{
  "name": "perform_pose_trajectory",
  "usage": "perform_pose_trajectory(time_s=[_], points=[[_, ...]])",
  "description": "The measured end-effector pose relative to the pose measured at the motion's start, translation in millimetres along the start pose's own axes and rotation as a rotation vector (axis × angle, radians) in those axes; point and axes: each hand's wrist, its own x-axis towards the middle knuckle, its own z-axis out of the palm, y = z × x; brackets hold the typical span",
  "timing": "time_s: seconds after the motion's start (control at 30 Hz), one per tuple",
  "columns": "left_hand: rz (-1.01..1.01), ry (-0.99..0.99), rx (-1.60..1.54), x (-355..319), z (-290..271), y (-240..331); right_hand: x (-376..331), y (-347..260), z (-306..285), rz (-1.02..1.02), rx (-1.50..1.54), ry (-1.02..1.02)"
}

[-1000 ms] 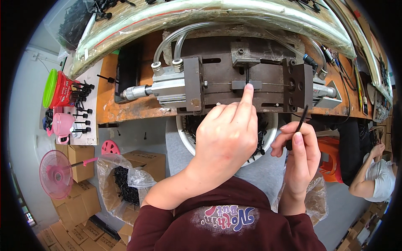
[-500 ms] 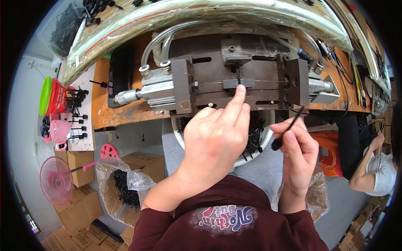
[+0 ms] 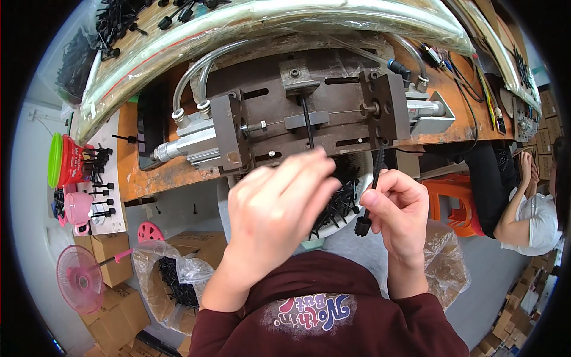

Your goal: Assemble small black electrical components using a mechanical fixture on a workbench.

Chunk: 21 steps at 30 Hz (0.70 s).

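A black rod-like part (image 3: 307, 122) lies across the small grey block (image 3: 291, 122) in the middle of the dark metal fixture (image 3: 270, 110), its upper end under a bracket (image 3: 295, 74). Just below the rod's near end is my left hand (image 3: 267, 211), smeared by motion. Its fingers point at the rod; whether they touch it I cannot make out. Off to the right, my right hand (image 3: 401, 214) pinches a black plastic stem with a ribbed knob (image 3: 363, 226) between thumb and fingers. The knob points down, the thin shaft up.
Metal cylinders with clear hoses flank the fixture: left (image 3: 193, 140), right (image 3: 425, 108). A white tub (image 3: 364, 172) of black parts sits at my lap. Left are a plastic-lined box (image 3: 148, 268) and a pink fan (image 3: 80, 278). At right another person (image 3: 517, 208) sits beyond an orange stool (image 3: 443, 190).
My left index finger has left the block and the hand has drawn back toward me. More of the rod shows. A bolt now sticks out from the left cylinder's plate. The view has shifted.
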Motion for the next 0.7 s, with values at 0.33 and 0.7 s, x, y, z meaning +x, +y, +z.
perform_pose_trajectory(time_s=[0.33,0.7], points=[[0.045,-0.012,-0.278,-17.1,-6.7,16.8,6.5,7.3,5.2,0.007,0.080,-0.061],[0.003,0.020,0.243,-2.6,10.6,-3.7,-2.3,6.0,1.7,-0.089,-0.190,-0.003]])
